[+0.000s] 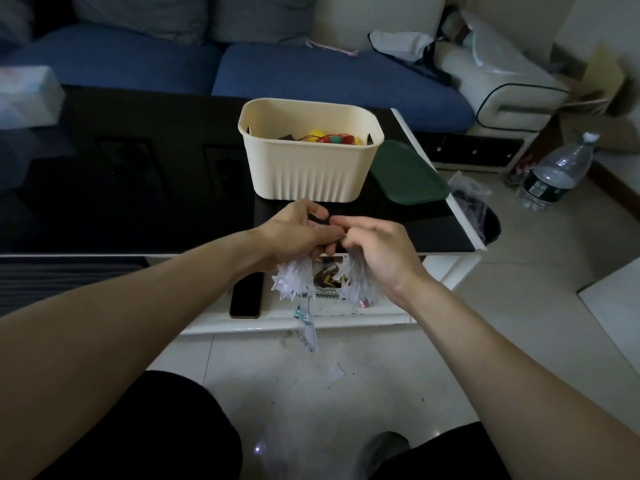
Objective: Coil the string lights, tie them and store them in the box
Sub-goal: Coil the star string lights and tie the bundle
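A bunch of clear star-shaped string lights [292, 282] hangs below both hands over the table's front edge. My left hand [294, 233] grips the left part of the bundle, and my right hand [374, 247] pinches the right part, fingertips nearly touching. A loose end with a small clear piece [308, 332] dangles toward the floor. The cream ribbed box [310, 168] stands open on the black table just beyond my hands, with yellow and red items inside. Its dark green lid [408, 174] lies flat to the right of it.
A black phone [246, 296] lies on the white lower shelf under my left wrist. A blue sofa [311, 74] runs behind the black table [121, 188]. A water bottle [554, 174] and a bin with a bag [481, 213] stand on the tiled floor at right.
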{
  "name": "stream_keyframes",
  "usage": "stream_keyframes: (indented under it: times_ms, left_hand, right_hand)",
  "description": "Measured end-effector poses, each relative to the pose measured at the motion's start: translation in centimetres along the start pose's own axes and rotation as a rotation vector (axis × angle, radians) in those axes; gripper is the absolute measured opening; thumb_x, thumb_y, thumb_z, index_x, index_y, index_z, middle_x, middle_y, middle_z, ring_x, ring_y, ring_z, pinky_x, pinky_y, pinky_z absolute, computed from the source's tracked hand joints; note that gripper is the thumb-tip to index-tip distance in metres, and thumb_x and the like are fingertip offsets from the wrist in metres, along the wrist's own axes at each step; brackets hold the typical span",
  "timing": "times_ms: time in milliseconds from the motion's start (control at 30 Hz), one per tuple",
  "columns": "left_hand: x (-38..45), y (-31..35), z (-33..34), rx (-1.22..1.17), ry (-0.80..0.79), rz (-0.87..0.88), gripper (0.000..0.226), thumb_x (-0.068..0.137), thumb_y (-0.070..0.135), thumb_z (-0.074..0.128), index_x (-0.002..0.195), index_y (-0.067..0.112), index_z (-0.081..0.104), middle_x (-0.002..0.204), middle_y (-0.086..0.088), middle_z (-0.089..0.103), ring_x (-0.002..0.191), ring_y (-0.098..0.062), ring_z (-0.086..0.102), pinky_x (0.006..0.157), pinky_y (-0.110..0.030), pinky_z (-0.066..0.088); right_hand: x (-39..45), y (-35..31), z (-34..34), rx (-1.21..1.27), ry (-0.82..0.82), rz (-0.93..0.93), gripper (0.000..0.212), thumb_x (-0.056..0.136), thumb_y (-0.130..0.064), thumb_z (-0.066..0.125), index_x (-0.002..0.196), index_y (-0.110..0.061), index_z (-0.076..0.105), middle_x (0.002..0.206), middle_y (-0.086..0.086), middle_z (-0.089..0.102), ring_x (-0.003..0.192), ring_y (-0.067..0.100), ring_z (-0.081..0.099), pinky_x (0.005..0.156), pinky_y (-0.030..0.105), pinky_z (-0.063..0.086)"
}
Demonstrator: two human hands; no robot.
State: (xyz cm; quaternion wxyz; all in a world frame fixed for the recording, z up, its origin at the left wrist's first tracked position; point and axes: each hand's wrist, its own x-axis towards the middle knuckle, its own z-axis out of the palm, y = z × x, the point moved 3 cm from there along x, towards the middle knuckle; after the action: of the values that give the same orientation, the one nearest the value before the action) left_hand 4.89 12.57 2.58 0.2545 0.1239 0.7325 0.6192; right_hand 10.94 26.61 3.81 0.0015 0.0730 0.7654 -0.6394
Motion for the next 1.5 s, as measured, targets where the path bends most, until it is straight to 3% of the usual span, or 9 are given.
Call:
stream_keyframes:
  times_ms: [200, 400, 533, 700, 900, 1100, 1267, 1400, 1500]
  left_hand:
    - [0.3, 0.1, 0.1, -0.013, 0.083, 0.028, 0.021, 0.092, 0.006, 0.066, 0.109, 0.003, 0.055, 0.070, -0.010, 0.064, 0.053, -0.009, 0.058, 0.053, -0.020, 0.049]
    - [0.3, 0.3, 0.0, 0.200, 0.047, 0.062, 0.013, 0.095, 0.015, 0.064, 0.099, 0.005, 0.071, 0.066, -0.006, 0.065, 0.057, -0.008, 0.056, 0.057, -0.020, 0.047]
    - [0.3, 0.1, -0.2, 0.519, 0.042, 0.118, 0.012, 0.094, 0.024, 0.065, 0.092, 0.013, 0.065, 0.074, -0.005, 0.073, 0.067, -0.012, 0.065, 0.067, -0.029, 0.054]
    - [0.4, -0.5, 0.5, 0.823, -0.002, 0.156, 0.018, 0.093, 0.032, 0.066, 0.086, 0.014, 0.065, 0.079, 0.000, 0.067, 0.077, -0.015, 0.064, 0.068, -0.029, 0.052]
    - [0.6, -0.9, 1.9, 0.951, -0.152, 0.042, 0.035, 0.095, 0.042, 0.060, 0.072, 0.015, 0.063, 0.070, 0.000, 0.061, 0.065, -0.013, 0.056, 0.057, -0.025, 0.042]
    - [0.5, -1.9, 2.0, 0.828, -0.228, -0.079, 0.047, 0.096, 0.041, 0.059, 0.078, -0.002, 0.064, 0.063, -0.006, 0.046, 0.060, -0.017, 0.042, 0.058, -0.031, 0.037]
    - [0.2, -1.8, 1.4, 0.703, -0.111, -0.154, 0.046, 0.098, 0.042, 0.055, 0.066, 0.008, 0.063, 0.057, 0.000, 0.044, 0.053, -0.013, 0.037, 0.051, -0.025, 0.033]
    - [0.2, -2.0, 1.4, 0.471, -0.007, -0.256, 0.050, 0.094, 0.047, 0.061, 0.087, -0.001, 0.072, 0.062, -0.005, 0.056, 0.055, -0.015, 0.045, 0.053, -0.026, 0.038]
    - [0.1, -2.4, 1.7, 0.303, -0.034, -0.314, 0.051, 0.094, 0.039, 0.065, 0.100, -0.011, 0.069, 0.078, -0.017, 0.063, 0.073, -0.025, 0.053, 0.070, -0.035, 0.045]
  right_hand:
    - [0.1, -0.3, 0.4, -0.384, 0.093, -0.241, 0.042, 0.084, -0.004, 0.070, 0.122, -0.020, 0.072, 0.110, 0.001, 0.063, 0.095, 0.006, 0.064, 0.076, 0.002, 0.045]
    - [0.6, -0.2, 0.2, -0.619, 0.112, -0.321, 0.022, 0.088, -0.013, 0.071, 0.109, -0.014, 0.077, 0.095, 0.000, 0.061, 0.075, 0.001, 0.055, 0.062, 0.002, 0.040]
    - [1.1, 0.1, 0.3, -0.739, -0.003, -0.231, 0.023, 0.090, -0.018, 0.072, 0.113, -0.013, 0.073, 0.100, -0.002, 0.057, 0.080, 0.006, 0.053, 0.058, 0.004, 0.039]
    - [1.3, 0.7, 0.5, -0.905, -0.282, -0.120, 0.010, 0.095, -0.022, 0.065, 0.104, -0.016, 0.068, 0.091, -0.003, 0.059, 0.084, 0.017, 0.058, 0.058, 0.021, 0.039]
    - [0.6, 2.5, -0.2, -0.967, -0.464, 0.037, 0.005, 0.098, -0.024, 0.057, 0.093, -0.024, 0.060, 0.077, 0.000, 0.057, 0.069, 0.017, 0.053, 0.060, 0.032, 0.038]
    - [0.5, 2.3, -0.8, -0.970, -0.365, -0.013, 0.015, 0.084, -0.030, 0.079, 0.093, -0.023, 0.070, 0.080, -0.005, 0.064, 0.069, 0.008, 0.056, 0.055, 0.022, 0.040]
    - [0.5, 1.4, -2.0, -0.786, -0.102, -0.170, 0.032, 0.064, -0.030, 0.094, 0.085, -0.027, 0.071, 0.082, -0.013, 0.064, 0.075, 0.002, 0.061, 0.064, 0.021, 0.048]
    - [0.0, 1.3, -1.4, -0.730, -0.209, -0.321, 0.036, 0.062, -0.026, 0.095, 0.082, -0.028, 0.066, 0.095, -0.011, 0.055, 0.086, 0.007, 0.058, 0.070, 0.021, 0.046]
    - [-0.1, 1.5, -1.3, -0.638, -0.198, -0.387, 0.023, 0.069, -0.018, 0.092, 0.076, -0.025, 0.071, 0.095, -0.008, 0.055, 0.087, 0.012, 0.061, 0.079, 0.029, 0.054]
